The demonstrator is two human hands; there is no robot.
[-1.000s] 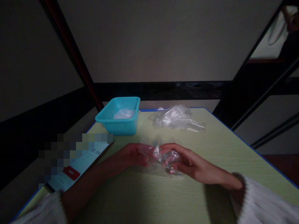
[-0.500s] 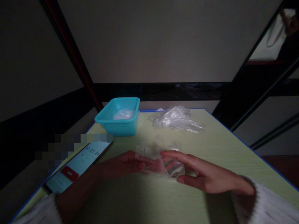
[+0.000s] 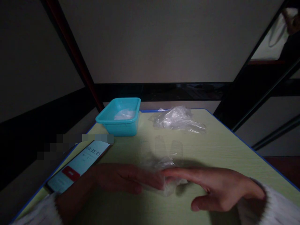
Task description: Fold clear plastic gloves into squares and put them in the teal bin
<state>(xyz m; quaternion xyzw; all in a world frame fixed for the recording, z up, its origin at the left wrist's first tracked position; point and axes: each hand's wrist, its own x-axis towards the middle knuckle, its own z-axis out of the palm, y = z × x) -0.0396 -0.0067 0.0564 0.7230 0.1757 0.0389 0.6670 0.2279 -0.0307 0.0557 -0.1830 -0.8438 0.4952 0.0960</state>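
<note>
A clear, thin plastic glove (image 3: 161, 161) lies on the table in front of me, its finger shapes pointing away. My left hand (image 3: 127, 176) rests at its near left side with fingers stretched out. Plastic shows around those fingertips, but I cannot tell whether they are over or under the film. From the right, my right hand (image 3: 211, 186) touches the glove with its extended fingers, which meet the left fingertips. Its thumb stands well apart. Neither hand is closed around anything.
A turquoise plastic basket (image 3: 120, 127) with something whitish inside stands at the back left. Crumpled clear plastic (image 3: 177, 118) lies at the back of the table (image 3: 225, 147). A phone (image 3: 81, 165) showing a running timer lies beside my left forearm.
The glove was bunched between my hands and now lies flatter, its fingers spread away from me. Both hands have come lower and nearer, and the right thumb has moved away from the plastic.
</note>
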